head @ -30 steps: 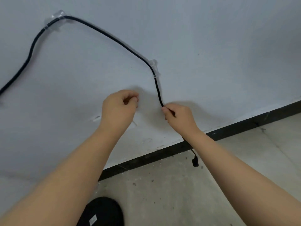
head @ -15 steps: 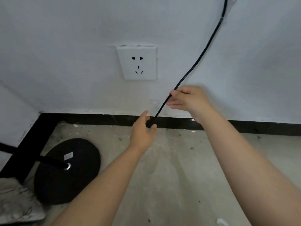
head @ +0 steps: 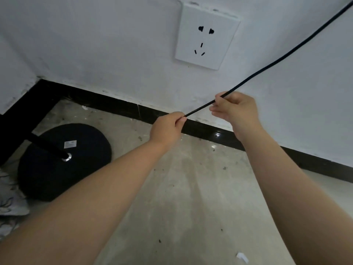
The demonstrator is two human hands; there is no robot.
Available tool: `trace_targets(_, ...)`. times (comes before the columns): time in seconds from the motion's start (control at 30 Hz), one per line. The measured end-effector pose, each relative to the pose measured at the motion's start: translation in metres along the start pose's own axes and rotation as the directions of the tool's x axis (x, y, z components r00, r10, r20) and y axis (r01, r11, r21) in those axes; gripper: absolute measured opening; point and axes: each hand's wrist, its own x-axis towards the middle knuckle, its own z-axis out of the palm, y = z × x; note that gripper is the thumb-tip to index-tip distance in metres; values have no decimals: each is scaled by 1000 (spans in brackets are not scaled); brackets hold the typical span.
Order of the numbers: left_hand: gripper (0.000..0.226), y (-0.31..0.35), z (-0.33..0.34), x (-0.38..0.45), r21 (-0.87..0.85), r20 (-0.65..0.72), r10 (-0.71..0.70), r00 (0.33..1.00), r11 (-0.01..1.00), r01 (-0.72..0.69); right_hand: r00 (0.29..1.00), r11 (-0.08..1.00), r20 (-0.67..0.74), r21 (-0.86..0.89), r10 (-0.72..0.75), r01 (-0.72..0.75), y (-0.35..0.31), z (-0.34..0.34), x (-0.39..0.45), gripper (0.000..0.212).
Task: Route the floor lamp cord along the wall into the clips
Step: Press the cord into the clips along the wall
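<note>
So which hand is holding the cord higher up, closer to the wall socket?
The right hand: it pinches the cord higher, just below the socket. The left hand grips lower, in front of the baseboard.

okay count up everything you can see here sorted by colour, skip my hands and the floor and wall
Black: 3 - cord, lamp base, lamp pole
White: 3 - wall socket, sticker on the base, scrap on the floor
Patterned: 1 - cloth at the left edge
Total: 7
</note>
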Motion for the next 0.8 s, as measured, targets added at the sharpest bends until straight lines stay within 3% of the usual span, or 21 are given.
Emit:
trace_targets(0.1, 29, 10, -1, 10, 47, -8, -8, 1000, 999, 8, 998, 995, -68, -96, 0, -7, 9, 9, 10, 27)
trace_targets(0.23, 27, 16, 3, 23, 301, 7, 31, 999, 953, -32, 984, 989, -176, -148, -12, -14, 18, 20, 21, 28)
trace_targets(0.33, 29, 14, 1, 37, 324, 22, 26, 999, 945, -32, 967, 967, -241, -252, -88, 25, 22, 26, 28, 25)
trace_targets(0.4, 30, 16, 4, 41, 327, 34, 6, 999, 945, -16, 948, 926, -247, -365, -199, 99, 27, 29, 29, 21)
trace_targets(0.53, 30, 19, 16, 42, 276, 55, -88, 995, 959, 70, 892, 740, -189, -641, -410, 204, 33, 25, 24, 27)
trace_targets(0.7, 29, 20, 26, 50, 194, 93, -161, 983, 971, 141, 905, 775, -222, -611, -362, 160, 34, 24, 28, 27)
trace_targets(0.8, 25, 11, 21, 48, 90, 193, -134, 972, 989, 119, 909, 822, -257, -552, -327, 140, 35, 25, 26, 26)
